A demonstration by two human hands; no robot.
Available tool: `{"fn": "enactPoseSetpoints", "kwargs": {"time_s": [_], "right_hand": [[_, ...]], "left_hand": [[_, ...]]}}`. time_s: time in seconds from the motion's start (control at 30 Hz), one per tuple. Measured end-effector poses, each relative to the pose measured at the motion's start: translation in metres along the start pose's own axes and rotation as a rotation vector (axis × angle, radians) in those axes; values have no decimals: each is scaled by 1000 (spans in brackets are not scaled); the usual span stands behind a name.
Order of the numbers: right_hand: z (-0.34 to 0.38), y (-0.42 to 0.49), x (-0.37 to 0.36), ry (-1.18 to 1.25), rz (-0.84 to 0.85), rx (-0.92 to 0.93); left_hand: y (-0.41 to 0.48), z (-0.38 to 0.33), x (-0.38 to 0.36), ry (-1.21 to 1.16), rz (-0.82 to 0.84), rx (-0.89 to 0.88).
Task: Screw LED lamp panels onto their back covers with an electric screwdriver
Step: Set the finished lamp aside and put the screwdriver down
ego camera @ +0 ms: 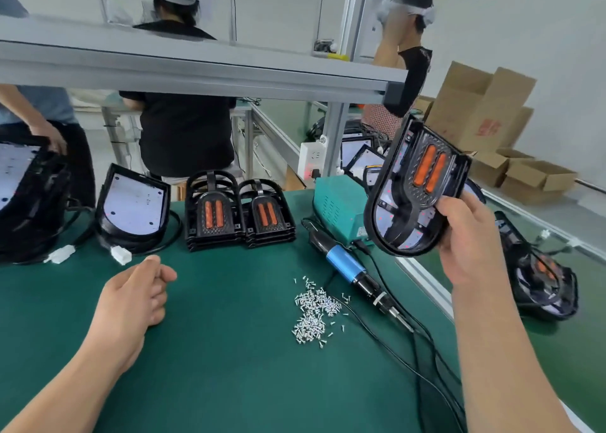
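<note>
Right hand [465,235] grip pinches lamp assembly [416,189] by its rim; looks light, rigid. Left hand [137,294] loosely curled, empty.

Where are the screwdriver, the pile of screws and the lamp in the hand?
screwdriver [344,262]: head view, on its blue middle section.
pile of screws [314,311]: head view, on the thick middle of the heap.
lamp [423,186]: head view, on the black frame beside the orange strips, held by the right hand [465,235].

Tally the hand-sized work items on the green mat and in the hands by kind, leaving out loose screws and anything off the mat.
Stacks of black covers with orange strips: 2
Held cover in right hand: 1
Electric screwdriver: 1
Total: 4
</note>
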State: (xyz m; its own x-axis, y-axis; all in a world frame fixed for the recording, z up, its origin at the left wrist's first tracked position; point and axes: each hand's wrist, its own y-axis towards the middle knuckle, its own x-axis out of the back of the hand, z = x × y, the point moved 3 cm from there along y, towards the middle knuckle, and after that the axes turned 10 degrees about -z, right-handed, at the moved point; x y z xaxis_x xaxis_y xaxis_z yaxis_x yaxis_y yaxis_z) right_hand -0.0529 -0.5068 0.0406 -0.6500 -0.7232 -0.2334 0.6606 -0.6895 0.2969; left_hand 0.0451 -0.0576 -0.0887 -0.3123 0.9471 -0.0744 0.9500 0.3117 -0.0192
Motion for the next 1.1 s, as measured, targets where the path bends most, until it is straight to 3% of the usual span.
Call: {"fn": "enactPoseSetpoints", "kwargs": {"time_s": [0.57, 0.83, 1.1], "right_hand": [[-6, 60, 142, -201, -460, 24], [-18, 76, 202, -104, -689, -195], [-34, 76, 236, -179, -809, -277]], "left_hand": [[7, 5, 1, -1, 20, -26], [7, 8, 2, -15, 18, -26], [9, 10, 3, -21, 13, -25]]}}
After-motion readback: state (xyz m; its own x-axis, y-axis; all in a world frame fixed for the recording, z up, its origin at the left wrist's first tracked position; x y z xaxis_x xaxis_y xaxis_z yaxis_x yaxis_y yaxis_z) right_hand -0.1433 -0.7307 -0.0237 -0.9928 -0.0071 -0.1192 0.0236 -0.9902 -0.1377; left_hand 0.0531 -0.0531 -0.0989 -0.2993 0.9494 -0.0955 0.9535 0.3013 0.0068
